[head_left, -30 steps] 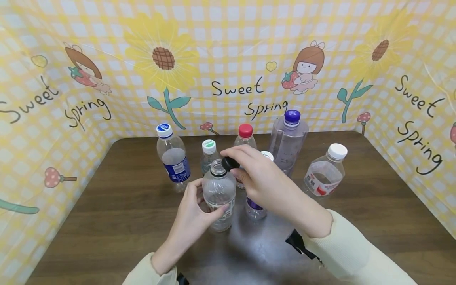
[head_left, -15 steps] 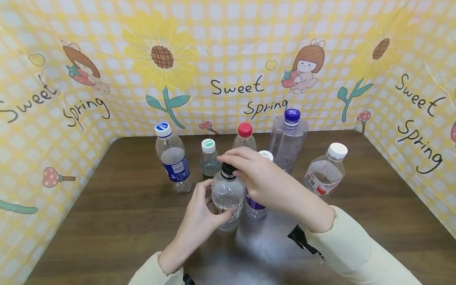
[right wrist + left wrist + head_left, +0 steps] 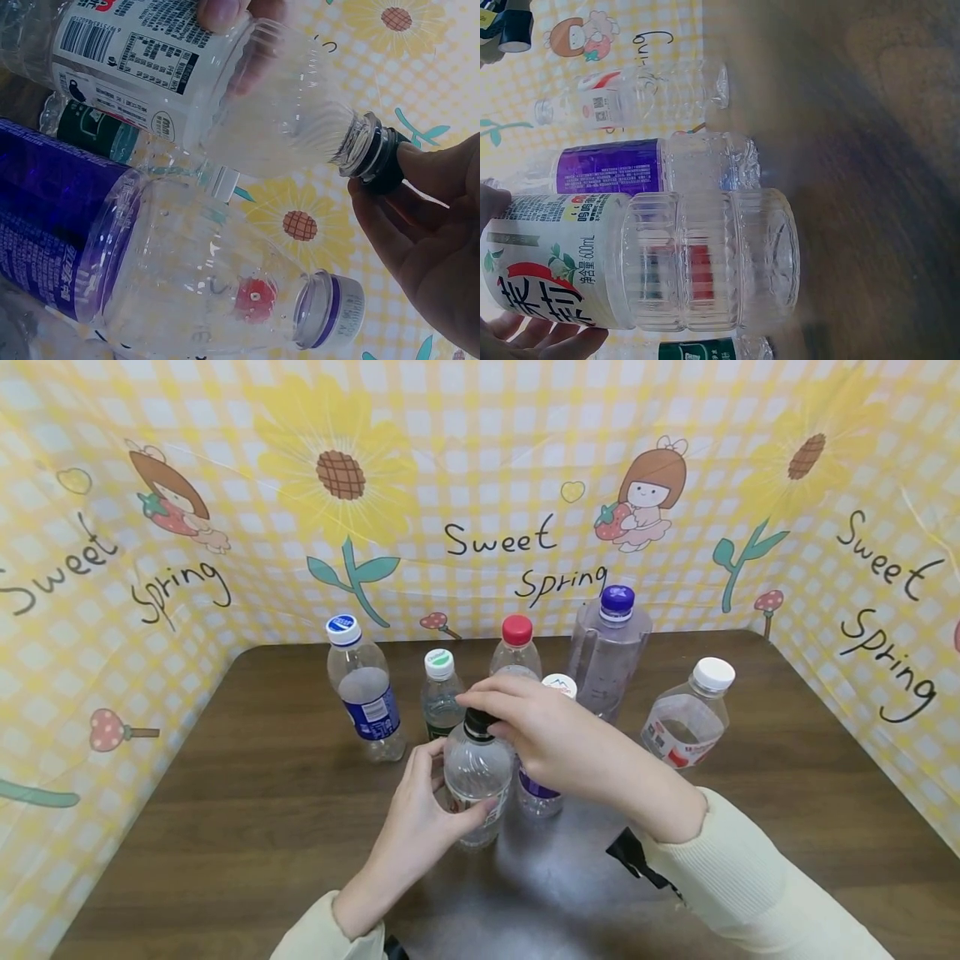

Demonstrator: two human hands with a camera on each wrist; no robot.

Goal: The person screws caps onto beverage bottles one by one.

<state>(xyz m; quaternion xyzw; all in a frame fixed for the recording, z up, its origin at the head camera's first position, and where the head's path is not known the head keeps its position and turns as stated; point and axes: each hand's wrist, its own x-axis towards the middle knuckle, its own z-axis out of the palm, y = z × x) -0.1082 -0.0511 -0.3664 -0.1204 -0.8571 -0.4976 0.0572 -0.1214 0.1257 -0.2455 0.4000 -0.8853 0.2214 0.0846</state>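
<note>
A clear plastic bottle (image 3: 480,768) with a white label stands in front of me, its label and ribbed lower part large in the left wrist view. My left hand (image 3: 423,814) wraps round its body, thumb across the front. On the bottle's neck sits a black cap (image 3: 386,161), pinched between the thumb and fingers of my right hand (image 3: 547,727). In the right wrist view the cap is on the mouth, with the dark neck ring just below it. Close behind to the right stands a purple-labelled bottle (image 3: 64,217) with a white cap, partly hidden by my right hand.
Behind stand a blue-labelled bottle (image 3: 372,714), a small green-capped bottle (image 3: 440,693), a red-capped bottle (image 3: 517,647) and a large bottle with a blue-violet cap (image 3: 611,652). A white-capped bottle (image 3: 686,722) is at the right. Patterned cloth (image 3: 480,460) walls the brown table (image 3: 247,827).
The black cap, held beside the open mouth a second ago, is now on the bottle's neck. Bottle and left hand have shifted slightly right.
</note>
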